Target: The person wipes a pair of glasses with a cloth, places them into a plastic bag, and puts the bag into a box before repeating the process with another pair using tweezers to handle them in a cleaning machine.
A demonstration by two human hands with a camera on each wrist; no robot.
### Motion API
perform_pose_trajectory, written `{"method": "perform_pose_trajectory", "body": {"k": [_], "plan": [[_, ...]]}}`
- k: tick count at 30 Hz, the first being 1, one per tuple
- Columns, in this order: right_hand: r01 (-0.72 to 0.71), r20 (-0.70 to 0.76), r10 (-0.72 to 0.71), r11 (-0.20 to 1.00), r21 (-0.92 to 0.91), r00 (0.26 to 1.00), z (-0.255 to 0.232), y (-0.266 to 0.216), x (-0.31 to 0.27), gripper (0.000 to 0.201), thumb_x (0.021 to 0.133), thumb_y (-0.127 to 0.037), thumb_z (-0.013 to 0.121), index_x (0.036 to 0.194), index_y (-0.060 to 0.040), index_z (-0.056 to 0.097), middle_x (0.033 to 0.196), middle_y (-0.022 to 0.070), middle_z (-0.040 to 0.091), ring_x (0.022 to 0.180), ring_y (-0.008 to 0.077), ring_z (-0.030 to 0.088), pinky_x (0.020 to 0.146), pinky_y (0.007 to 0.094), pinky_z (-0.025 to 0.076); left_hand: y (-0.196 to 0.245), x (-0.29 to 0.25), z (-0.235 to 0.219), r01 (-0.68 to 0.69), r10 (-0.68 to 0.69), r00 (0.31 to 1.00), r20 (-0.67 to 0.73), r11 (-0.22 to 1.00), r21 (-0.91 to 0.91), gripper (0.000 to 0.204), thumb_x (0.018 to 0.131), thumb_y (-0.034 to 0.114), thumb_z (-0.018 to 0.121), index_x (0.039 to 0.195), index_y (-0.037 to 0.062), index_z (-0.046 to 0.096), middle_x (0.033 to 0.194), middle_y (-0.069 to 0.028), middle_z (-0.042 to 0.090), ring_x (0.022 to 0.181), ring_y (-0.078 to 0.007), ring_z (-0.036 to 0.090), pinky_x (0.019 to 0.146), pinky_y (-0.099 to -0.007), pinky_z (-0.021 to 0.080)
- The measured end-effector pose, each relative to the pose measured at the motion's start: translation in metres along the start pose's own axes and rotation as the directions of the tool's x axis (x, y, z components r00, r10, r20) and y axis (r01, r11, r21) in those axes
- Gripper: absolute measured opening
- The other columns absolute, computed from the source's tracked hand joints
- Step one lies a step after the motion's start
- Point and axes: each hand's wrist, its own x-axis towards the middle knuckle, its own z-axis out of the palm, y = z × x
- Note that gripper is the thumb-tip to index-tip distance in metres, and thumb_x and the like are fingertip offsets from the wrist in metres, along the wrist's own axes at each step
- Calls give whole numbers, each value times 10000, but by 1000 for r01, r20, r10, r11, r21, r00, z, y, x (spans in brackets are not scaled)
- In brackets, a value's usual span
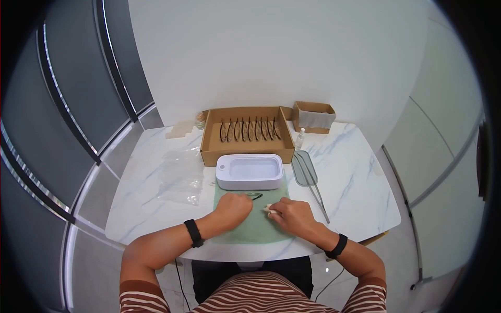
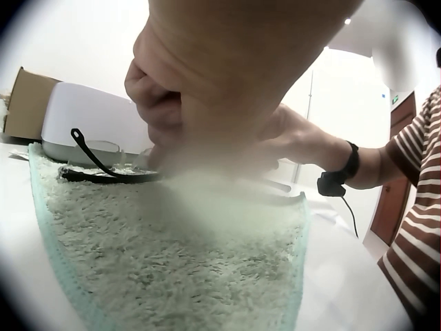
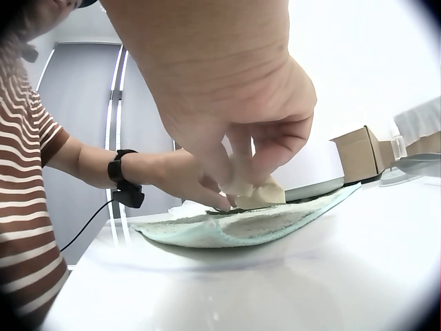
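My left hand [image 1: 232, 207] is over the green towel [image 1: 255, 232], its fingers curled on a pair of glasses. The glasses [image 2: 114, 177] have black temples and clear lenses, and are partly hidden behind that hand. Just to the right, my right hand [image 1: 295, 214] pinches a small beige cloth [image 1: 270, 209] between thumb and fingers. In the right wrist view the folded cloth [image 3: 269, 195] hangs low over the towel, close to the left hand's fingertips. A white tub-like cleaner [image 1: 249, 184] with an oblong basin stands directly beyond both hands.
Behind the cleaner is an open cardboard box [image 1: 214, 156] with a row of several slim dark-edged items. Clear plastic bags [image 1: 180, 177] lie left. On the right are a grey tray [image 1: 304, 175] with long tweezers [image 1: 319, 200], a spray bottle [image 1: 299, 139] and a small box [image 1: 315, 130].
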Motion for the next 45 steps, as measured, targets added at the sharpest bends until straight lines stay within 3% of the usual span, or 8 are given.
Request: {"method": "perform_pose_trajectory", "body": {"k": [19,22,24,27,34,37,42,45], "plan": [[65,83,-66,998,22,994,-11,23,-9,166,875,-273,715,933,-128,771,870,79,703,726,317,695,652,433,544,10,4,-40,309,-290,927,238,950,-46,125,788,118,648,760,34,737,791,-197,726,744,-360,727,659,-438,570],[74,114,-74,997,4,991,-11,26,-7,163,874,-277,716,927,-131,767,876,75,705,735,314,698,658,429,545,5,-2,-43,428,-422,900,114,801,-419,150,812,165,690,768,27,732,779,-156,738,685,-303,710,629,-383,542],[86,126,-85,996,-2,988,-10,27,-3,161,873,-278,718,924,-132,764,879,73,706,740,311,699,660,426,546,0,-2,-36,548,-579,740,343,221,-807,225,839,214,746,701,53,670,669,-52,650,554,-180,585,526,-336,447],[108,144,-104,994,-14,984,-9,26,1,156,874,-275,722,926,-133,759,888,65,708,760,304,704,665,419,549,6,-6,-31,580,-590,552,589,-235,-780,281,874,224,754,677,98,598,627,29,517,512,-94,426,468,-295,325],[128,176,-124,992,-8,976,-6,21,4,203,859,-269,745,1007,-132,723,886,71,699,762,310,701,672,420,554,9,-21,-3,523,-536,497,682,-442,-729,211,895,199,726,748,100,611,630,47,482,498,-75,377,448,-295,261],[111,174,-103,993,-33,979,-15,16,6,244,834,-285,776,1015,-130,723,913,70,693,776,304,702,680,412,556,-2,-34,2,554,-540,528,655,-365,-748,181,890,206,715,814,42,716,637,39,537,512,-79,420,464,-288,308],[64,133,-56,996,-60,990,-22,11,9,274,812,-306,803,1011,-131,738,977,76,662,821,309,698,705,406,561,-26,-51,-15,574,-649,750,130,540,-616,190,865,201,686,851,54,805,694,-105,710,564,-258,611,591,-366,487],[92,162,-86,995,-28,983,-12,11,5,247,828,-281,784,1012,-122,743,992,93,643,826,326,686,708,426,563,-37,-51,-20,393,-448,894,16,765,-510,178,880,216,706,968,81,779,821,-107,695,745,-320,666,692,-425,531]]}}
